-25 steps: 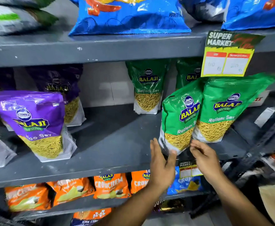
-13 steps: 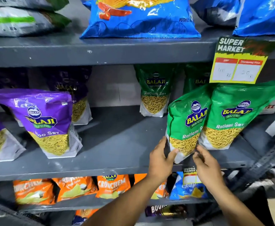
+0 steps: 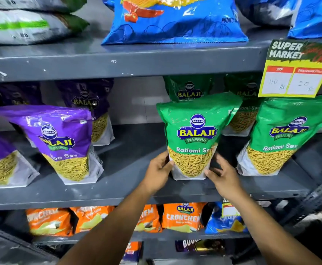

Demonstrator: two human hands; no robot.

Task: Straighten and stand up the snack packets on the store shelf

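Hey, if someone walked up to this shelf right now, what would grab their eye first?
Probably the green packet at the middle shelf's front, standing upright with the left hand and right hand gripping its lower corners. Next, the yellow price tag hanging from the shelf edge at upper right, and the purple packet leaning at left.

Glossy plastic packets [image 3: 194,134]; seemingly matt metal shelf [image 3: 118,190].
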